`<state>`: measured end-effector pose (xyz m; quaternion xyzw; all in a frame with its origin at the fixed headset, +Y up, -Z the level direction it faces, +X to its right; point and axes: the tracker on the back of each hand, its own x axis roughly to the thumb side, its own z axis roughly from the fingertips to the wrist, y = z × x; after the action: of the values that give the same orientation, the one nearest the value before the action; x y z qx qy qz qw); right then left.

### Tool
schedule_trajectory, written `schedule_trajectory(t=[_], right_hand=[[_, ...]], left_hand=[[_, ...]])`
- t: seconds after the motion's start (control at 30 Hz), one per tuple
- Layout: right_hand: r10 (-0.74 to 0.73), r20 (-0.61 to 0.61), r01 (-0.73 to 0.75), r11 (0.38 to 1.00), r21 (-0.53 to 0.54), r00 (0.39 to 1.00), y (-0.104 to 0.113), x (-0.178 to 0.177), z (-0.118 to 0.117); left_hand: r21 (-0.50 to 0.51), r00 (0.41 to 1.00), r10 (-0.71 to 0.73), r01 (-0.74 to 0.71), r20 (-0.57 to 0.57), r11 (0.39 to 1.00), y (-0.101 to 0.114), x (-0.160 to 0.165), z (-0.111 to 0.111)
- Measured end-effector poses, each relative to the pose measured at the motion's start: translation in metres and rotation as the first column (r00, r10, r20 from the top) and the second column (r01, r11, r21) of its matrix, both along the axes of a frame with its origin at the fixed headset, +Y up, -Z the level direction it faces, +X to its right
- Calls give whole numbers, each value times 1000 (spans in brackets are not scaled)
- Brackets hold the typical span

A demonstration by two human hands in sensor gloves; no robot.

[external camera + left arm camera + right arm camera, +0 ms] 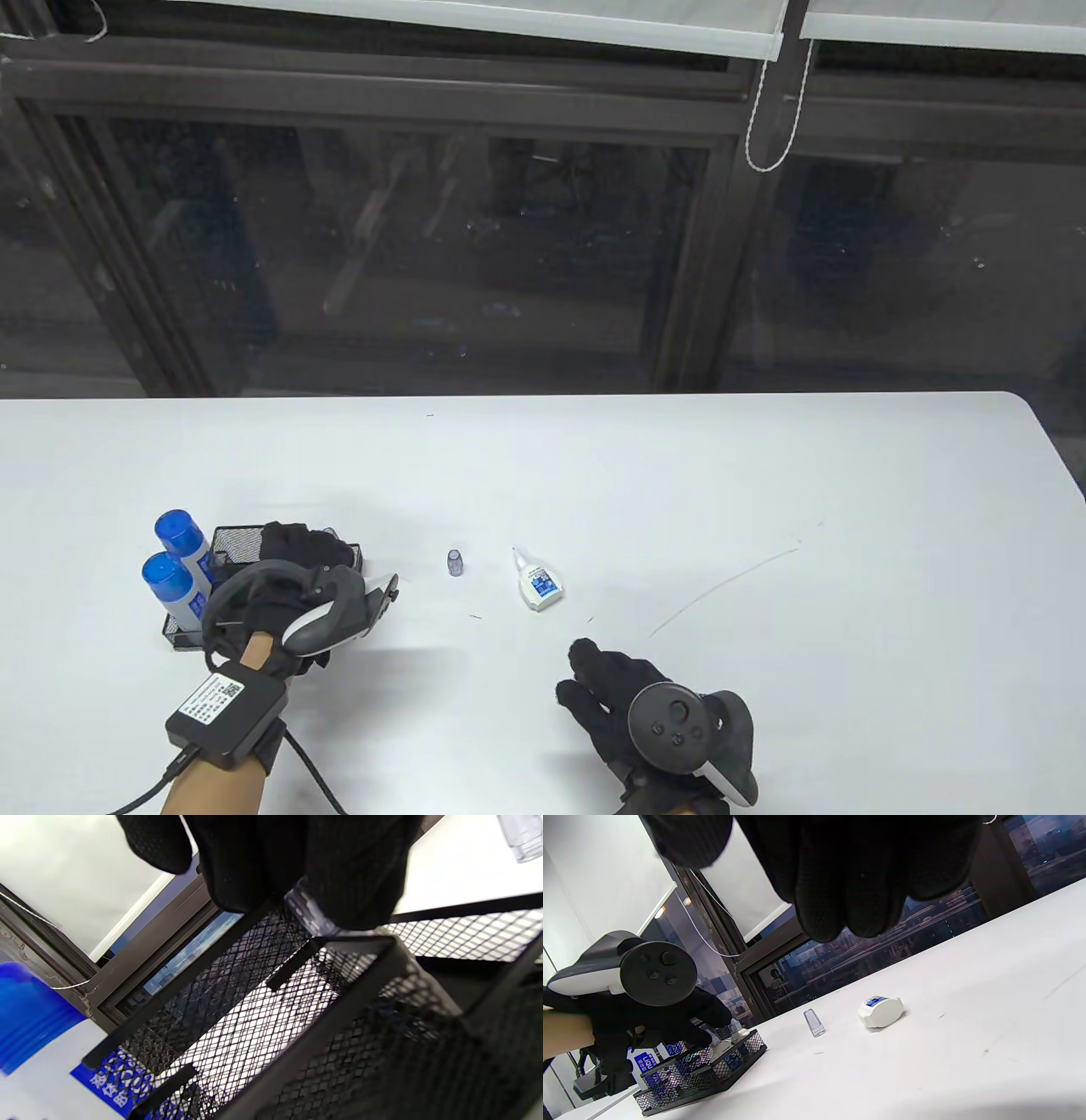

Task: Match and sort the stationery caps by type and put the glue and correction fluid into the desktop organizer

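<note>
My left hand (297, 548) hovers over the black mesh organizer (233, 539). Its fingertips (339, 878) pinch the clear cap (312, 916) of a small pale bottle, whose body reaches down into a compartment. Two blue-capped glue bottles (178, 531) (165, 577) stand in the organizer's left side. A loose clear cap (456, 562) stands upright on the table. To its right an uncapped small white bottle (536, 584) lies on its side, nozzle pointing away from me. My right hand (594, 679) rests open on the table, below that bottle and holding nothing.
The white table (764, 509) ends at a dark window wall behind, and its right corner is rounded. A blind cord (764, 110) hangs at the window. In the right wrist view the organizer (712, 1073) sits left of the cap (814, 1022) and bottle (880, 1012).
</note>
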<state>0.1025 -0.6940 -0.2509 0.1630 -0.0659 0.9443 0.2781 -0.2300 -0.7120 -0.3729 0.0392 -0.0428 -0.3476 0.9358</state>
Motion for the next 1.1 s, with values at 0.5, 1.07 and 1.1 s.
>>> schedule_trajectory(t=[0.5, 1.07, 1.1], right_hand=[[2, 20, -2, 1000, -19, 1000, -2, 5, -4], [1, 85, 9, 994, -110, 996, -11, 25, -12], [12, 82, -2, 993, -119, 997, -13, 23, -12]], left_hand=[[72, 961, 277, -275, -14, 959, 39, -13, 11], [-30, 479, 842, -865, 248, 500, 83, 33, 110], [-52, 439, 868, -886, 232, 461, 65, 38, 113]])
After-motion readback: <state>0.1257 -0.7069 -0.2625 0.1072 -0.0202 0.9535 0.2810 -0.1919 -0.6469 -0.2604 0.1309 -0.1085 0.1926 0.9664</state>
